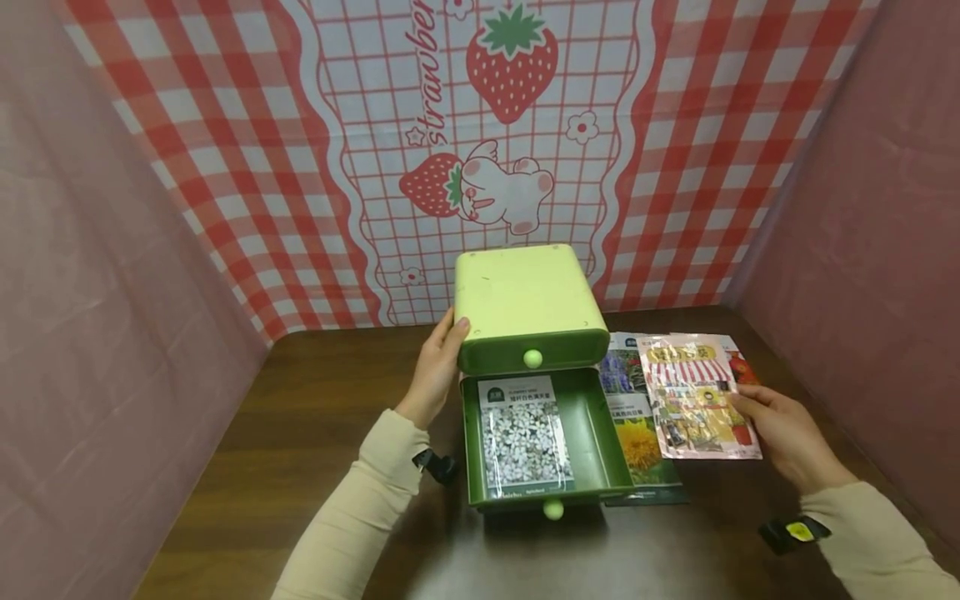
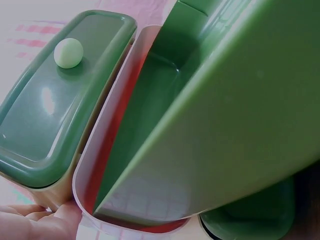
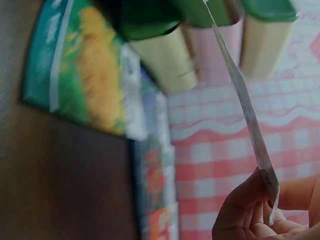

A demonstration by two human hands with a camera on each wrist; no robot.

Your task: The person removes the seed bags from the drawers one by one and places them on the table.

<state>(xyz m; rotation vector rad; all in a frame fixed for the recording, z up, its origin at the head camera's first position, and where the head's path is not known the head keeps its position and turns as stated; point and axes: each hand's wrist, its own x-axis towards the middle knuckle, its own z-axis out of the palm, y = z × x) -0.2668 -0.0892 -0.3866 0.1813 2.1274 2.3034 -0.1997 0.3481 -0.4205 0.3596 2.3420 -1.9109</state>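
A small drawer cabinet with a pale yellow top and green fronts stands mid-table. My left hand rests against its left side, thumb near the front corner. Below the closed top drawer, a green drawer is pulled out, tilting in the left wrist view. A seed packet with white flowers lies in its left part. My right hand pinches a pink packet with a striped awning picture by its right edge, right of the cabinet. The right wrist view shows this packet edge-on between thumb and fingers.
Under and beside the pink packet lie more seed packets on the table: one with a yellow flower, one with purple flowers and one with red. A strawberry-print cloth hangs behind; pink curtains flank the table.
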